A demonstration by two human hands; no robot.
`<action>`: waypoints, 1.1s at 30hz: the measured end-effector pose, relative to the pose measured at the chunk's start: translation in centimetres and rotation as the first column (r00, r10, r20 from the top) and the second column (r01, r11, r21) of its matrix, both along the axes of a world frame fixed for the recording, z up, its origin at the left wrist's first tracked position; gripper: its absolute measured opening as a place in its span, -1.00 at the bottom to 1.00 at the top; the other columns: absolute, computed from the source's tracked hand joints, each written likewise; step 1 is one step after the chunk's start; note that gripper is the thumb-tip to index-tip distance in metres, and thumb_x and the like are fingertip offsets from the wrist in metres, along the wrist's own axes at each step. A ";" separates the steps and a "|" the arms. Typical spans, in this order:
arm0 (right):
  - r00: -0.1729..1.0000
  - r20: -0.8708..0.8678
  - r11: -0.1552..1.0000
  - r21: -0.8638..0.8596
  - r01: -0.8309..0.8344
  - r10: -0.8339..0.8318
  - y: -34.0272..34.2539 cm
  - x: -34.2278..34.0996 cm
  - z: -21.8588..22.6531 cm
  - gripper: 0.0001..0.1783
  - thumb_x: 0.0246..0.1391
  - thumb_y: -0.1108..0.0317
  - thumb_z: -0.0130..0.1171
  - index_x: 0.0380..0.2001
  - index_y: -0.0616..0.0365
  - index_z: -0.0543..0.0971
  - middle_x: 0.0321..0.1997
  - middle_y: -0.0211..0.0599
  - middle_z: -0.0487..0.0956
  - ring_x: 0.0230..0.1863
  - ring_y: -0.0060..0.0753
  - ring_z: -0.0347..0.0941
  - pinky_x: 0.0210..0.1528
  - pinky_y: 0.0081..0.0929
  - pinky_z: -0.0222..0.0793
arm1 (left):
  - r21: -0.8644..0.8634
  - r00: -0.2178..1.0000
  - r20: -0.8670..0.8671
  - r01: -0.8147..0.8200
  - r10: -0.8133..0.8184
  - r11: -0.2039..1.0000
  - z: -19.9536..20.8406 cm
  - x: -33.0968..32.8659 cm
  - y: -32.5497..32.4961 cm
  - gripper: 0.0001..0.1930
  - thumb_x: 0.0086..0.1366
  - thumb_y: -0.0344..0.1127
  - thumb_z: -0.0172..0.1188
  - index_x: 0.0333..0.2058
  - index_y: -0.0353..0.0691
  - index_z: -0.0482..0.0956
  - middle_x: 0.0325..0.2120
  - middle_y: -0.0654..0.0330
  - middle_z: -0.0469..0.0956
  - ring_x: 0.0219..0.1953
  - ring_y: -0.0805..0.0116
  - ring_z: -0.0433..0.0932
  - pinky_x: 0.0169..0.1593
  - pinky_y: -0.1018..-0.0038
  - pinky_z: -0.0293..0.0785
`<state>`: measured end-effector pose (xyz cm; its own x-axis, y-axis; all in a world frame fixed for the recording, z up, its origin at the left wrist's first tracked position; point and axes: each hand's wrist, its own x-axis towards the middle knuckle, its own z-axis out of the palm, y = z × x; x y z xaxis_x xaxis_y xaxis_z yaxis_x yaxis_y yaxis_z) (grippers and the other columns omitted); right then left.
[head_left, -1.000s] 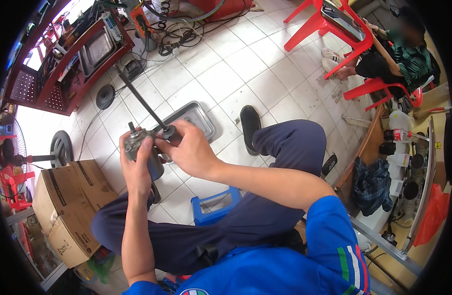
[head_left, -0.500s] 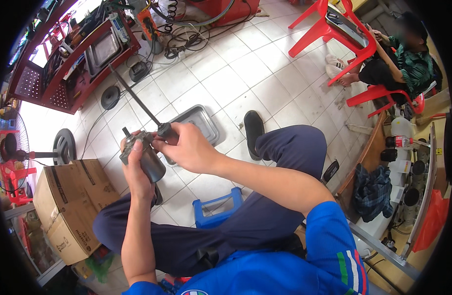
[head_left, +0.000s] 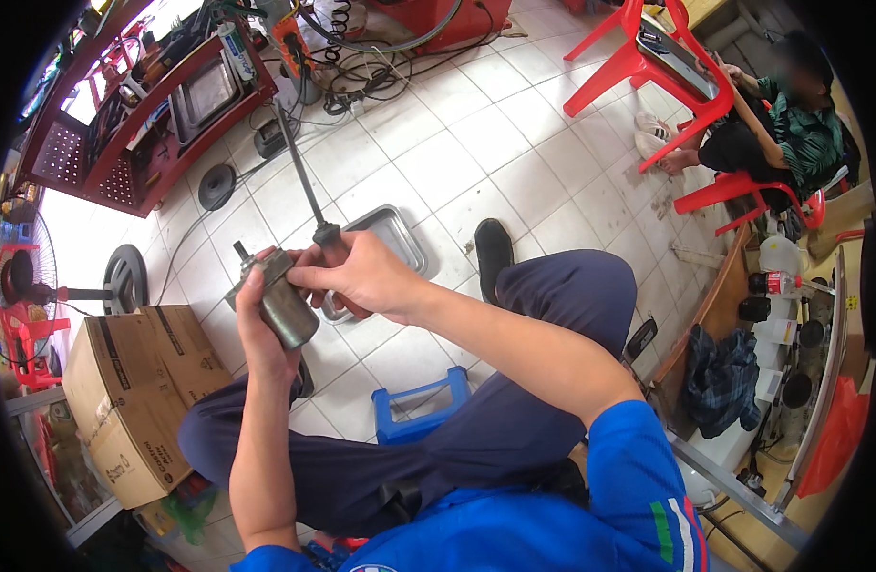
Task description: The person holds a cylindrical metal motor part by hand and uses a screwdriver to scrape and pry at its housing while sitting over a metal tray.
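Observation:
My left hand (head_left: 259, 315) is wrapped round a cylindrical metal motor (head_left: 287, 307), which has a short shaft (head_left: 241, 252) sticking out at its upper left end. In my right hand (head_left: 376, 276) is a long screwdriver (head_left: 302, 172) with a dark handle; its shank points up and away from me, clear of the motor. The fingers of my right hand reach over to the motor's side and seem to touch it. What those fingertips do there is partly hidden. Below and beyond my hands lies a metal tray (head_left: 414, 243) on the floor.
A blue plastic stool (head_left: 422, 408) stands between my legs. Cardboard boxes (head_left: 137, 400) are at left, beside a fan (head_left: 23, 286). A red tool cart (head_left: 152, 181) stands far left, with cables near it. At far right a person (head_left: 810, 124) sits by red plastic chairs (head_left: 638, 71).
The screwdriver has swung to the right and now points more steeply away. My right hand has turned, with its fingers spread lower along the motor. The motor has tilted slightly.

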<state>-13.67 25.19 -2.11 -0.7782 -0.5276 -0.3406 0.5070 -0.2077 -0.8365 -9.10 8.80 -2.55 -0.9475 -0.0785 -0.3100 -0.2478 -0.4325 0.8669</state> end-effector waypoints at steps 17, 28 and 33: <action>0.987 0.155 0.993 -0.104 0.056 -0.039 0.2 0.6 0.5 -0.74 -0.02 0.30 0.44 -0.45 0.23 0.58 -0.57 -0.31 0.53 -0.79 -0.60 0.27 -0.82 -0.58 0.07 | 0.107 0.991 -0.137 0.005 0.010 0.994 -1.4 -0.1 -0.6 -0.38 0.38 0.08 -0.09 0.23 -0.28 0.26 0.15 -0.03 0.39 0.17 0.05 0.44 0.17 0.17 0.38; 0.987 0.087 0.986 -0.087 0.143 -0.135 0.0 1.2 0.1 -0.73 -0.02 0.26 0.45 -0.40 0.20 0.61 -0.53 -0.38 0.55 -0.62 -0.59 0.38 -0.72 -0.56 0.15 | 0.168 0.992 -0.107 0.088 -0.071 0.982 -2.1 -0.9 -1.1 -0.36 0.35 0.12 -0.09 0.20 -0.30 0.31 0.14 -0.07 0.42 0.17 0.09 0.44 0.14 0.22 0.40; 0.993 0.071 0.973 -0.203 0.111 -0.099 -0.5 0.6 -1.7 -0.73 -0.01 0.24 0.46 -0.40 0.18 0.61 -0.51 -0.38 0.54 -0.52 -0.57 0.41 -0.61 -0.54 0.24 | 0.192 0.993 -0.114 0.043 -0.021 0.980 -1.5 -0.8 0.1 -0.35 0.35 0.12 -0.09 0.19 -0.30 0.32 0.14 -0.08 0.42 0.20 0.06 0.42 0.21 0.18 0.35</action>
